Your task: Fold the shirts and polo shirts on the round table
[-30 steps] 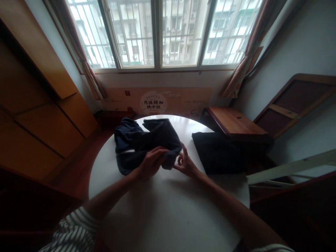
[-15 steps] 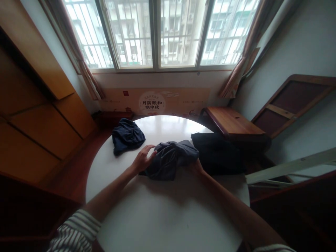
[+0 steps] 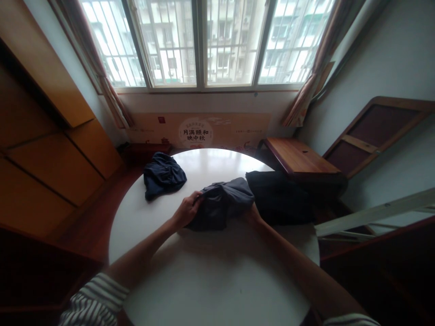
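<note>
A crumpled dark grey garment (image 3: 222,203) is bunched up over the middle of the white round table (image 3: 217,271); its exact kind does not show. My left hand (image 3: 188,208) is closed, pinching the cloth at its left edge. At the right edge, my right hand (image 3: 253,215) grips the same garment, its fingers partly hidden under the fabric. Just right of it lies a flat, dark folded cloth (image 3: 280,199). Toward the table's far left sits a rumpled navy cloth (image 3: 163,175), apart from both hands.
A low wooden side table (image 3: 302,156) stands beyond the table on the right, near a framed wooden panel (image 3: 374,131) against the wall. Wooden cabinets (image 3: 57,158) line the left side. A printed banner (image 3: 197,129) runs below the barred window (image 3: 204,45).
My left hand has gone from open fingers beside the grey garment to a closed pinch on its edge. My right hand keeps its hold.
</note>
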Tool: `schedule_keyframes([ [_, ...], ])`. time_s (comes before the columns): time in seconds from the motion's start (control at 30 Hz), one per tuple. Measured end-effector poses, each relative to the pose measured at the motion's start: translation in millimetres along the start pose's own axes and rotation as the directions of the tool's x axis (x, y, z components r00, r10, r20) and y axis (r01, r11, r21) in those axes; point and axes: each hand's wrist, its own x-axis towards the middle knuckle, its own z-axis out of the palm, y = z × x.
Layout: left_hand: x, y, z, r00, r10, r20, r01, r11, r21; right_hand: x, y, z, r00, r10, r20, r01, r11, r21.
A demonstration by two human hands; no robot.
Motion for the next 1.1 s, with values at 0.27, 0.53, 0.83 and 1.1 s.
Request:
schedule_keyframes([
  [0.27, -14.0, 46.0, -83.1, 0.96, 0.12, -0.253, -0.172, 0.966, -0.191, -4.9, -34.8, 15.7, 0.989, -0.083, -0.12, 0.095, 0.991, 0.09],
  [0.53, -4.5, 43.2, -41.6, 0.961, 0.146, 0.235, -0.134, 0.989, -0.065, -17.2, -39.5, 23.2, 0.994, 0.024, 0.109, -0.03, 0.998, 0.056],
  [0.83, -11.0, -3.6, 10.1, 0.986, 0.076, 0.147, -0.101, 0.981, 0.165, -20.9, -51.3, 33.6, 0.954, 0.205, 0.221, -0.227, 0.97, 0.083],
  [1.1, -17.3, -5.1, 0.4, 0.972, -0.112, 0.209, 0.145, 0.978, -0.149, -21.1, -52.0, 20.8, 0.959, 0.113, 0.26, -0.141, 0.985, 0.095],
])
